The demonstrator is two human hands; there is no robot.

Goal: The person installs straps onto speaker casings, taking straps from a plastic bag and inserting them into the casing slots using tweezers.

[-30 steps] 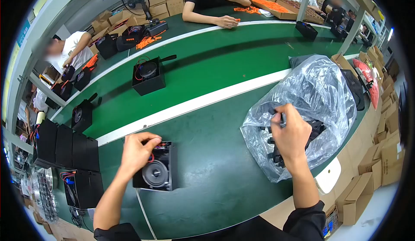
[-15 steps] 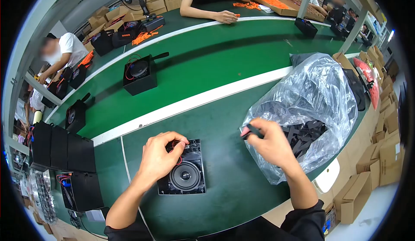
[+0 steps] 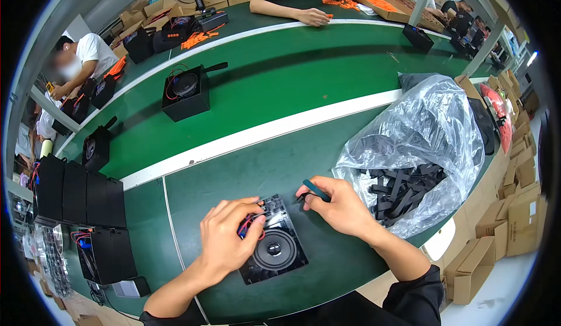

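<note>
A black rectangular speaker panel (image 3: pixel 295 239) lies tilted on the green bench, its round grey cone facing up. My left hand (image 3: pixel 228 235) is closed over the panel's upper left part, with red and blue wires under the fingers. To the right of the panel, my right hand (image 3: pixel 340 208) pinches a dark strap (image 3: pixel 316 190), folded or curved, with a slightly teal sheen. A clear plastic bag (image 3: pixel 435 115) stands beside that hand, and black straps (image 3: pixel 403 191) fill its mouth.
Beyond a white rail, a green conveyor (image 3: pixel 280 86) carries black speaker boxes (image 3: pixel 186 98). More black boxes (image 3: pixel 82 194) stand at my left. Across the belt, a person's arm (image 3: pixel 292 13) rests by orange strips (image 3: pixel 340 3). Cardboard boxes (image 3: pixel 470 264) sit on the floor at right.
My right hand has moved left from the bag toward the panel with the strap. The panel has turned and shifted right under my left hand.
</note>
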